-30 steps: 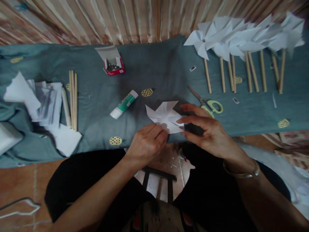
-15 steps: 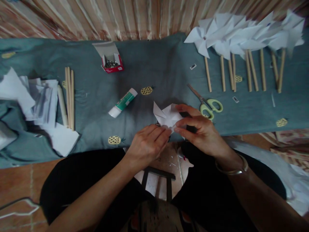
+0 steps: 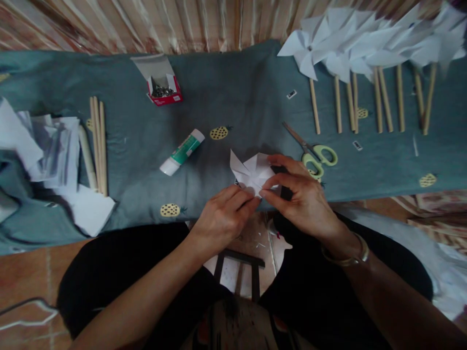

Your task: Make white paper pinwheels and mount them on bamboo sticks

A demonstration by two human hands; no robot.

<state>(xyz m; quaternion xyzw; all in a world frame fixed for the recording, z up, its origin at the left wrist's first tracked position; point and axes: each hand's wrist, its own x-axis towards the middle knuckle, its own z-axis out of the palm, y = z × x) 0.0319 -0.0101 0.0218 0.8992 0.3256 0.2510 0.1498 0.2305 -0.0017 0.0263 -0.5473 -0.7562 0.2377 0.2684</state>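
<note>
A white paper pinwheel (image 3: 252, 170) with folded blades is held between my two hands at the table's near edge. My left hand (image 3: 224, 214) pinches its lower left side, the fingers closed on the paper. From the right, my right hand (image 3: 301, 192) grips the lower right part with thumb and index finger, close to the left fingertips. The fingers hide part of the pinwheel's lower blades. Scissors (image 3: 312, 153) with light green handles lie just beyond my right hand. A green and white glue stick (image 3: 182, 152) rests to the left of the pinwheel.
An open red box (image 3: 166, 97) of small metal pieces stands at the back left. Several wooden sticks (image 3: 98, 146) lie beside a pile of white paper (image 3: 58, 150) on the left. Finished-looking pinwheels on sticks (image 3: 346, 43) overlap in a row at the back right.
My right fingers have closed in on the pinwheel's lower edge, nearer my left fingertips. The whole view has shifted slightly; the things on the table lie as before.
</note>
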